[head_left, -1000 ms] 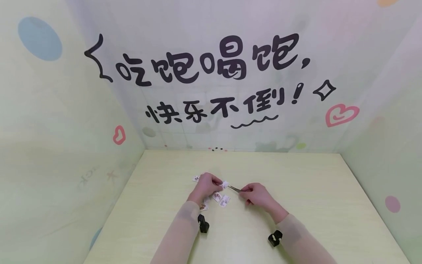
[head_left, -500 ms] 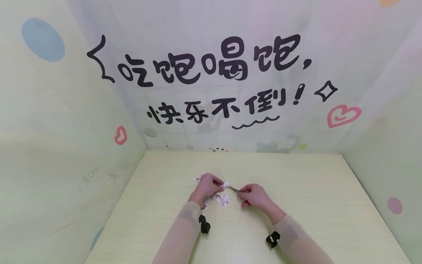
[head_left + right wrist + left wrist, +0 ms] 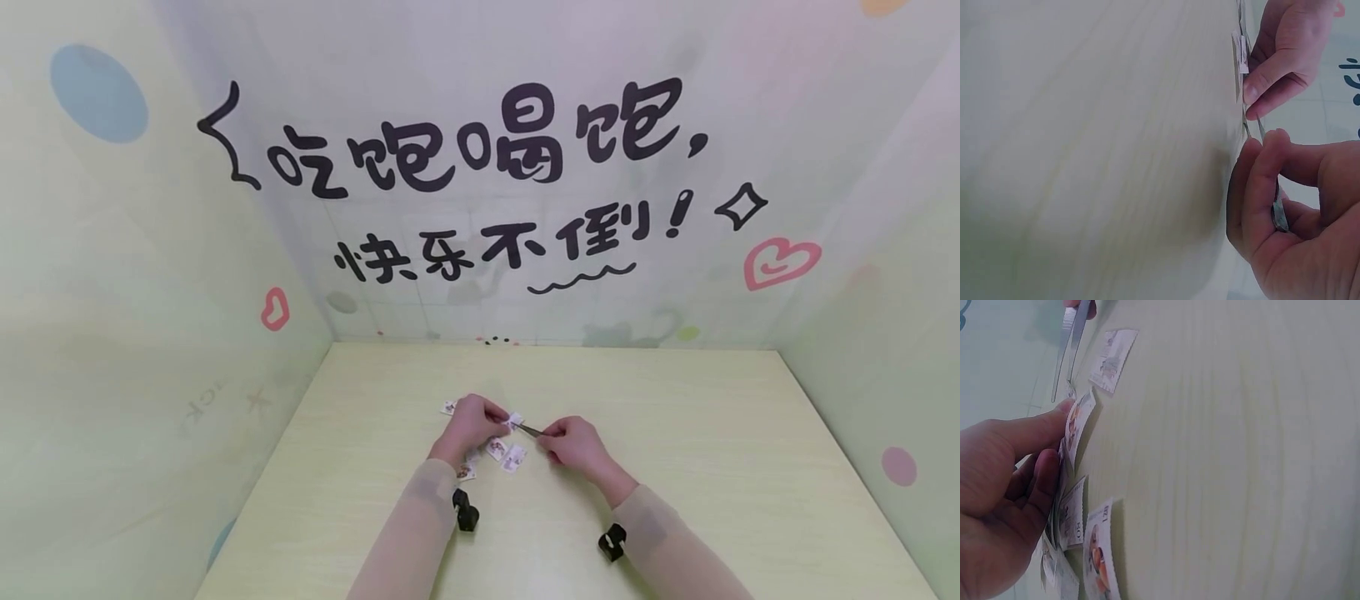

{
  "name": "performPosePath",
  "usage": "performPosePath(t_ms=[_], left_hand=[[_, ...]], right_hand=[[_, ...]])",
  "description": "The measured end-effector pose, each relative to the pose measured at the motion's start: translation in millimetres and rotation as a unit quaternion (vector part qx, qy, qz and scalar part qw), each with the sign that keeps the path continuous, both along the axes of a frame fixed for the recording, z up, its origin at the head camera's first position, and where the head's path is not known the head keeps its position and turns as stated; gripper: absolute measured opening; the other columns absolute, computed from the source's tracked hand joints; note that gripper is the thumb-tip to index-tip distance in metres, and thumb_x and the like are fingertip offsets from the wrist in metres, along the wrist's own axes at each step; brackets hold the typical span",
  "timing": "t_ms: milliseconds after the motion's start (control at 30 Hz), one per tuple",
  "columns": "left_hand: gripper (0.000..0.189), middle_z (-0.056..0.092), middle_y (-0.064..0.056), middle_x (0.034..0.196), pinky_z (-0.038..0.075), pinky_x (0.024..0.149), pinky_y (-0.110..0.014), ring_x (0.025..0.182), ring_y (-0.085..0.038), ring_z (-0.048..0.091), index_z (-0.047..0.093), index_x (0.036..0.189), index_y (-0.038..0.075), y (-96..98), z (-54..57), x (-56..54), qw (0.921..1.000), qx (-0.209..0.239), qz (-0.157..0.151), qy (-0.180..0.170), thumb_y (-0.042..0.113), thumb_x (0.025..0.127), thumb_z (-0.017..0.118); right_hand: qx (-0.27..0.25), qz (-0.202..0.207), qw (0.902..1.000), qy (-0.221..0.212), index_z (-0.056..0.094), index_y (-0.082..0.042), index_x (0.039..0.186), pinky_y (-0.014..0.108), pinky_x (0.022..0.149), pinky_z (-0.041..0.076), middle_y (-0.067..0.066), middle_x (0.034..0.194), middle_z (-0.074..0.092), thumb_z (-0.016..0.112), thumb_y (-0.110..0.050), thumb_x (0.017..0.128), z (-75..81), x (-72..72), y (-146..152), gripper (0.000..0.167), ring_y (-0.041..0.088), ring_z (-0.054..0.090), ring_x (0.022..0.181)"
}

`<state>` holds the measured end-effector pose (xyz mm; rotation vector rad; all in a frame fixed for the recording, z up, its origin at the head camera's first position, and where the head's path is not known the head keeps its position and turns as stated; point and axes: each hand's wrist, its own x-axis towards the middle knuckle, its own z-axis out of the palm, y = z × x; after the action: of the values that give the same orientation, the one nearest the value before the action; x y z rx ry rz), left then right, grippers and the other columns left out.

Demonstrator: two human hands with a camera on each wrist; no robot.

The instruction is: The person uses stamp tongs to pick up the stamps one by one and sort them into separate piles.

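Observation:
In the head view, my left hand [image 3: 468, 425] pinches a small white postage stamp [image 3: 516, 419] between thumb and finger, just above the table. My right hand [image 3: 581, 444] holds metal tweezers [image 3: 531, 431] from the right, their tips at that stamp. The left wrist view shows the two tweezer arms [image 3: 1075, 340] spread apart; whether they grip the stamp I cannot tell. Several other stamps lie under and around the left hand, such as a printed stamp [image 3: 1099, 553] and a paler stamp [image 3: 1114, 359]. Part of the pile is hidden behind the left fingers.
The pale wooden table [image 3: 675, 400] stretches out around the hands. A printed back wall [image 3: 480, 312] and two side walls enclose it. One stamp [image 3: 447, 407] lies past the left wrist, and another stamp [image 3: 466, 472] nearer the sleeve.
My right hand has moved slightly left, bringing the tweezer tips from beside the pinched stamp onto it. The left hand and the loose stamps have stayed about where they were.

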<state>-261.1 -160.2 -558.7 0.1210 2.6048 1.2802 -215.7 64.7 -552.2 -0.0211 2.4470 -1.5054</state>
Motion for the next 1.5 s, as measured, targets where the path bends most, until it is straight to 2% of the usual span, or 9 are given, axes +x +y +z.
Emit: performPosePath(t_ms=[167, 333, 533, 667, 767, 967, 1167, 1400, 1500], left_hand=[[0.019, 0.073, 0.002, 0.089, 0.058, 0.079, -0.032, 0.081, -0.015, 0.067, 0.083, 0.105, 0.01, 1.0, -0.4, -1.6, 1.0, -0.001, 0.003, -0.002, 0.008, 0.088, 0.088], [0.018, 0.073, 0.002, 0.089, 0.058, 0.078, -0.032, 0.08, -0.015, 0.067, 0.083, 0.105, 0.01, 1.4, -0.9, -1.1, 1.0, -0.001, 0.003, 0.0, 0.009, 0.088, 0.089], [0.019, 0.073, 0.002, 0.089, 0.058, 0.078, -0.032, 0.081, -0.015, 0.067, 0.083, 0.106, 0.009, 0.7, -1.3, 0.2, 1.0, -0.004, 0.004, -0.001, 0.01, 0.088, 0.089], [0.019, 0.073, 0.002, 0.089, 0.058, 0.078, -0.031, 0.081, -0.015, 0.067, 0.083, 0.106, 0.009, 0.7, -2.2, -0.3, 1.0, -0.005, 0.004, -0.002, 0.01, 0.087, 0.09], [0.019, 0.073, 0.002, 0.089, 0.058, 0.077, -0.031, 0.081, -0.015, 0.067, 0.084, 0.105, 0.009, 0.5, -3.4, -1.3, 1.0, -0.004, 0.004, -0.002, 0.01, 0.087, 0.09], [0.018, 0.073, 0.002, 0.088, 0.057, 0.075, -0.031, 0.08, -0.015, 0.066, 0.084, 0.105, 0.01, 0.5, -3.7, -2.2, 1.0, 0.0, 0.002, 0.002, 0.009, 0.088, 0.089], [0.018, 0.073, 0.002, 0.087, 0.057, 0.077, -0.032, 0.08, -0.015, 0.066, 0.084, 0.104, 0.011, -0.5, -2.0, -0.7, 1.0, 0.0, 0.002, 0.002, 0.01, 0.087, 0.089], [0.019, 0.073, 0.002, 0.087, 0.057, 0.077, -0.031, 0.08, -0.014, 0.066, 0.083, 0.105, 0.009, -0.4, -1.1, -0.3, 1.0, -0.003, 0.0, 0.002, 0.009, 0.087, 0.089], [0.019, 0.073, 0.003, 0.086, 0.057, 0.076, -0.03, 0.078, -0.013, 0.066, 0.083, 0.105, 0.007, 1.5, -0.3, -0.6, 0.9998, -0.013, -0.007, 0.011, 0.008, 0.087, 0.088]], right_hand=[[0.037, 0.009, 0.9989, 0.026, 0.077, 0.002, 0.109, 0.028, 0.062, 0.051, 0.005, 0.081, 0.07, 0.077, -0.015, 0.098, -1.8, -2.6, -1.3, 0.02, 0.015, 0.061, 0.068], [0.063, 0.01, 0.997, 0.043, 0.078, -0.001, 0.102, 0.031, 0.068, 0.052, 0.003, 0.087, 0.071, 0.083, -0.021, 0.095, -5.1, -2.4, -1.8, 0.022, 0.016, 0.062, 0.076], [0.04, 0.007, 0.9988, 0.029, 0.075, -0.004, 0.094, 0.029, 0.058, 0.048, 0.003, 0.07, 0.065, 0.081, -0.017, 0.096, -6.8, 1.2, -2.5, 0.015, 0.015, 0.058, 0.06], [0.041, 0.003, 0.9986, 0.032, 0.073, -0.007, 0.089, 0.029, 0.057, 0.045, 0.002, 0.066, 0.061, 0.08, -0.015, 0.096, -8.4, 2.2, -3.2, 0.013, 0.014, 0.055, 0.059], [0.038, 0.0, 0.9986, 0.037, 0.073, -0.006, 0.089, 0.029, 0.057, 0.045, 0.002, 0.066, 0.062, 0.08, -0.014, 0.095, -8.6, 2.0, -4.1, 0.012, 0.014, 0.055, 0.058], [0.032, -0.002, 0.9985, 0.044, 0.077, -0.003, 0.1, 0.028, 0.056, 0.047, 0.002, 0.071, 0.066, 0.08, -0.01, 0.094, -9.3, 0.8, -5.6, 0.009, 0.014, 0.058, 0.059], [0.028, -0.007, 0.999, 0.034, 0.074, -0.004, 0.093, 0.028, 0.057, 0.05, 0.004, 0.072, 0.066, 0.077, -0.008, 0.096, -6.5, 1.9, -9.7, 0.006, 0.014, 0.06, 0.06], [-0.014, -0.001, 0.9999, 0.002, 0.071, -0.001, 0.093, 0.027, 0.058, 0.054, 0.007, 0.073, 0.068, 0.073, -0.003, 0.099, -2.6, 2.6, -12.4, 0.007, 0.015, 0.066, 0.06], [-0.011, 0.007, 0.9999, 0.005, 0.071, 0.0, 0.092, 0.028, 0.058, 0.056, 0.007, 0.075, 0.069, 0.071, -0.001, 0.1, -1.3, 2.3, -12.8, 0.008, 0.015, 0.067, 0.06]])
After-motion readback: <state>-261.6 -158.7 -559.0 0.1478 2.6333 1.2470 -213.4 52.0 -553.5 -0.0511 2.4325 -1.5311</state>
